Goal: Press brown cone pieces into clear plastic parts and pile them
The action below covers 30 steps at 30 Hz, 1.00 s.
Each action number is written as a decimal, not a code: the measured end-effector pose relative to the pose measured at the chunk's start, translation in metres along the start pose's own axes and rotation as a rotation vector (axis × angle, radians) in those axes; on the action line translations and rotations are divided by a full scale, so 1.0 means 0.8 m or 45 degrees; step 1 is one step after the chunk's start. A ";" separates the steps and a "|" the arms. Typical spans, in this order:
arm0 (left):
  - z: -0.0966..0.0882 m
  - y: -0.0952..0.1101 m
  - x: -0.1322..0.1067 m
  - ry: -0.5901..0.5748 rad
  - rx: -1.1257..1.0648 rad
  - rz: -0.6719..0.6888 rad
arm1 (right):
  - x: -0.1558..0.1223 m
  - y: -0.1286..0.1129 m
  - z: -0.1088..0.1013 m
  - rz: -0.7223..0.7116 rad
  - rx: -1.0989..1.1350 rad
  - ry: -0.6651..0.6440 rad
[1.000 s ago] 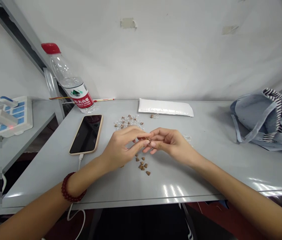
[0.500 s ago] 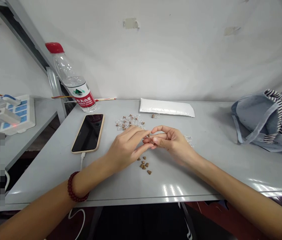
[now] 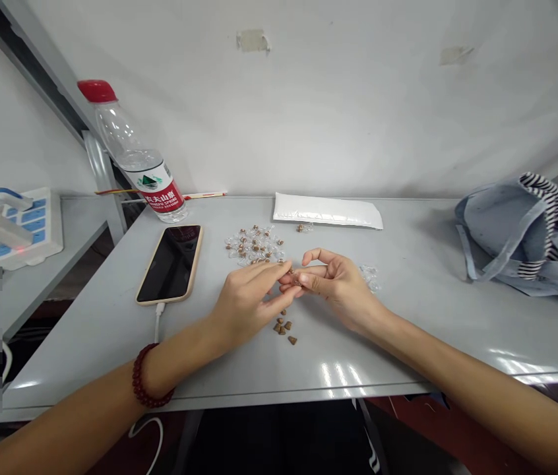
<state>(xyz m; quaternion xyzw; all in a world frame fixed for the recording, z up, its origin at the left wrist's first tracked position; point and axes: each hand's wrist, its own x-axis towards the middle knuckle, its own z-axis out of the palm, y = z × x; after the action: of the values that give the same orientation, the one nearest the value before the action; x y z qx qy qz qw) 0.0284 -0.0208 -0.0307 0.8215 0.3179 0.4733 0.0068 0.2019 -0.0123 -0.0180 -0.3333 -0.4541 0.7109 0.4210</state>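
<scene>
My left hand (image 3: 247,300) and my right hand (image 3: 336,284) meet over the table, fingertips touching. Between the left fingertips is a small brown piece (image 3: 291,270), mostly covered. The right thumb and fingers pinch a tiny clear piece (image 3: 298,283), too small to make out well. Behind the left hand lies a pile of small clear pieces with brown ends (image 3: 254,245). Below the fingertips, several loose brown wedge-shaped pieces (image 3: 283,327) are scattered. A small heap of plain clear pieces (image 3: 370,277) sits partly behind the right hand.
On the left are a phone (image 3: 170,265) with a charging cable, a water bottle (image 3: 135,155) and a power strip (image 3: 44,227). A white padded packet (image 3: 328,211) lies at the back, near one clear piece with a brown end (image 3: 303,227). A blue fabric bag (image 3: 496,227) rests on the right.
My left fingertips have come down a little, and the brown piece sits closer to the right fingers. The whole view has shifted slightly.
</scene>
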 end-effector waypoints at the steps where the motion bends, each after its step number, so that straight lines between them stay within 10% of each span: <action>1: 0.001 0.000 0.000 0.008 0.008 0.015 | -0.001 0.000 0.001 0.002 -0.009 -0.002; 20: -0.006 -0.007 0.004 -0.119 0.020 -0.041 | -0.005 -0.014 0.002 -0.002 -0.423 -0.053; 30: -0.006 -0.022 0.000 -0.262 0.085 -0.214 | 0.000 -0.076 -0.055 -0.379 -0.695 0.398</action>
<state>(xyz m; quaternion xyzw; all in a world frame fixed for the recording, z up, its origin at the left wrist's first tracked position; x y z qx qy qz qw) 0.0160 -0.0084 -0.0336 0.8359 0.3988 0.3737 0.0515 0.2576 0.0180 0.0221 -0.4687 -0.6012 0.4344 0.4797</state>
